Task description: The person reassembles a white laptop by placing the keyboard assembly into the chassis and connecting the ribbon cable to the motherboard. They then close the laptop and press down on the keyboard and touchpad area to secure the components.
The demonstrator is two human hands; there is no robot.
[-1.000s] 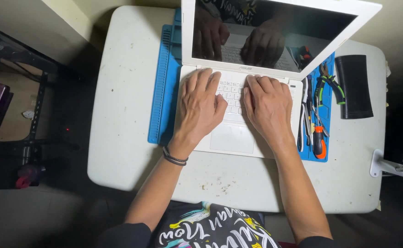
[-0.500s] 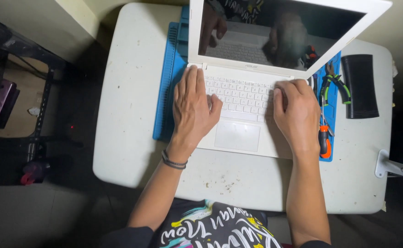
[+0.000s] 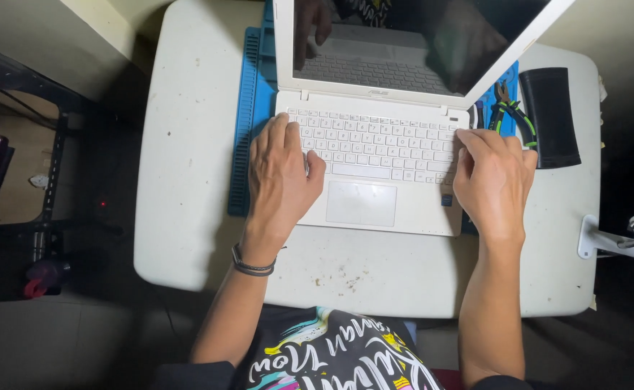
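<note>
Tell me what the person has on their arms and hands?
Both forearms are bare, with no sleeves showing and no gloves. The left hand has a dark band bracelet around its wrist. The right hand wears nothing that I can see: no ring, watch or band. Near the body is a black shirt with colourful lettering.

White plastic laptop matt, screen glossy; blue ribbed rubbery mat; speckled matt table

left hand flat, palm down | right hand fingers curled, palm down
</note>
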